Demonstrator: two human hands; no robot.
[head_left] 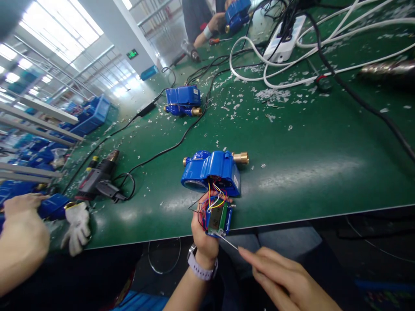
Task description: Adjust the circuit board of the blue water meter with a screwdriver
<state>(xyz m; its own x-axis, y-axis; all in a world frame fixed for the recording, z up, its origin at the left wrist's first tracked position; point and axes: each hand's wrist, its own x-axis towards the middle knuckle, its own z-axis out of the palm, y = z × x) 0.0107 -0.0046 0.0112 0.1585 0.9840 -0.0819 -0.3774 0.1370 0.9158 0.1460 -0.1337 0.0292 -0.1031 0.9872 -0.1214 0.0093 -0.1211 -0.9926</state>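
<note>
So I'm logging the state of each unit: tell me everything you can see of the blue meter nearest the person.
The blue meter is a glossy blue plastic housing with brass threaded fittings at both ends. It lies on the green table near the front edge, opened. Yellow, red and white wires run from it to a small display module with a green board, held in the left hand. The right hand brings a thin metal tool to the module.

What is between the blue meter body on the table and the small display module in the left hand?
In the head view, thin coloured wires run from the blue meter body down to the display module held in the left hand.
</note>
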